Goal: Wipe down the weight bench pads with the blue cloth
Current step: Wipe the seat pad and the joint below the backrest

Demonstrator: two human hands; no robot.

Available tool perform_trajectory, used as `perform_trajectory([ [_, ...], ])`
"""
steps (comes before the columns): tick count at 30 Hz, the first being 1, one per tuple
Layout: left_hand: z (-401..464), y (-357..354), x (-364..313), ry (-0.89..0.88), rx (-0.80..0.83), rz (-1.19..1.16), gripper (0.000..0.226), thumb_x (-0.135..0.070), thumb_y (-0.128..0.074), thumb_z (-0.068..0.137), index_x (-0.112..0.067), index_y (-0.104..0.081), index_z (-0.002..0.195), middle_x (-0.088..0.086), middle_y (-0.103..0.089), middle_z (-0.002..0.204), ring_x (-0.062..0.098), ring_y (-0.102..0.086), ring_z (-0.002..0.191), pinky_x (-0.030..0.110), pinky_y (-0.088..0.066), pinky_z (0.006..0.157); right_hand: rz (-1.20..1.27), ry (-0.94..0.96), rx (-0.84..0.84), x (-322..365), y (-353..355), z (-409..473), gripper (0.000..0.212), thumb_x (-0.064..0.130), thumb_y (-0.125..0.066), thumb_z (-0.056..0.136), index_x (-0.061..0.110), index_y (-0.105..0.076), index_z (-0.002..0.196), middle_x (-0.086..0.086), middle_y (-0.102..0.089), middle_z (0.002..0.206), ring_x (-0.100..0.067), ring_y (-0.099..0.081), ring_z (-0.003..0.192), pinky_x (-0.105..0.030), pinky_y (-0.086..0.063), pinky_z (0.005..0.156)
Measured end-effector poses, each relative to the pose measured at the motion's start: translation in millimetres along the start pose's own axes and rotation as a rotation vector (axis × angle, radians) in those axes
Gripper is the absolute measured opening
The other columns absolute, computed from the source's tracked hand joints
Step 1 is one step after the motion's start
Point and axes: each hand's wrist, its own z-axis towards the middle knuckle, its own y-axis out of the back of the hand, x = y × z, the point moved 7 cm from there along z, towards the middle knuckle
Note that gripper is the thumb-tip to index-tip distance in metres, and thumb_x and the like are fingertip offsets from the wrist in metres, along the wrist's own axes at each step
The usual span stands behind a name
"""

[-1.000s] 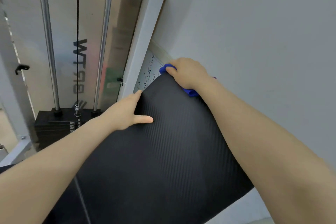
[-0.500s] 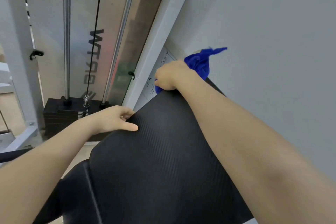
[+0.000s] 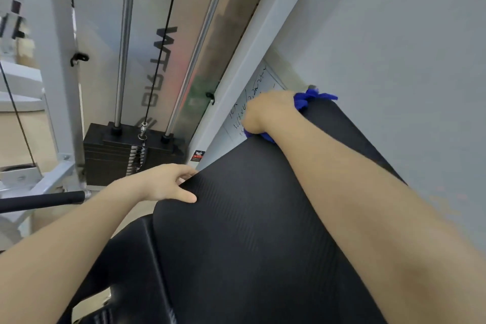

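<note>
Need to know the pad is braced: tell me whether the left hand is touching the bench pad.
Touching. The head view shows the left hand gripping the side edge of the bench pad, thumb on top, fingers curling over the edge.

A plain pale grey wall (image 3: 394, 34) fills the right side. To the left stands a white-framed cable weight machine (image 3: 56, 87) with two chrome guide rods (image 3: 123, 47), a black cable (image 3: 163, 42) and a black weight stack (image 3: 126, 155) at its foot. A whiteboard with handwriting (image 3: 252, 97) leans low against the wall. Beige floor (image 3: 23, 139) shows at the left, under soft, even light.
</note>
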Motion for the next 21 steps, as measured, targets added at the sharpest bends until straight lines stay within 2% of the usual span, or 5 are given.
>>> perform_trajectory([
  [3, -10.4, 0.9, 31.6, 0.051, -0.063, 0.359, 0.043, -0.026, -0.063, 0.084, -0.023, -0.048, 0.125, -0.003, -0.058, 0.118, 0.015, -0.056, 0.101, 0.027, -0.043, 0.092, 0.080, 0.122, 0.066, 87.7, -31.5, 1.3, 0.034, 0.026, -0.043, 0.089, 0.022, -0.056, 0.119, -0.002, -0.055, 0.126, -0.027, -0.048, 0.115, -0.044, -0.032, 0.099],
  [6, -14.1, -13.2, 64.2, 0.062, -0.069, 0.411, 0.052, -0.030, -0.066, 0.082, -0.019, -0.045, 0.128, 0.004, -0.061, 0.114, 0.021, -0.057, 0.103, 0.033, -0.046, 0.091, -0.033, 0.220, 0.041, 163.8, -56.3, -15.9, 0.035, 0.026, -0.039, 0.092, 0.019, -0.055, 0.123, -0.003, -0.056, 0.127, -0.028, -0.047, 0.118, -0.048, -0.025, 0.102],
  [9, -12.6, -20.1, 80.6, 0.084, -0.067, 0.224, 0.059, -0.028, -0.070, 0.080, -0.025, -0.044, 0.133, 0.001, -0.060, 0.118, 0.018, -0.056, 0.104, 0.030, -0.046, 0.092, 0.087, 0.253, 0.082, 149.0, -46.9, -6.9, 0.024, 0.020, -0.045, 0.087, 0.019, -0.060, 0.105, -0.003, -0.059, 0.113, -0.026, -0.049, 0.114, -0.044, -0.030, 0.099],
  [14, -9.2, -21.0, 107.6, 0.190, -0.039, 0.178, 0.039, -0.045, -0.066, 0.078, -0.018, -0.061, 0.106, -0.004, -0.066, 0.097, 0.016, -0.061, 0.095, 0.029, -0.048, 0.086, 0.028, -0.074, 0.167, 39.4, -19.6, 23.8, 0.033, 0.009, -0.039, 0.071, 0.018, -0.060, 0.095, -0.004, -0.058, 0.104, -0.024, -0.054, 0.093, -0.034, -0.037, 0.086],
  [21, -12.2, -20.9, 114.0, 0.265, -0.147, 0.319, 0.047, -0.056, -0.059, 0.080, -0.016, -0.065, 0.105, -0.005, -0.061, 0.094, 0.013, -0.055, 0.088, 0.019, -0.041, 0.067, 0.167, 0.225, 0.151, 187.3, -75.8, 27.8, 0.035, 0.024, -0.044, 0.088, 0.019, -0.057, 0.121, -0.005, -0.055, 0.127, -0.027, -0.049, 0.114, -0.038, -0.037, 0.092],
])
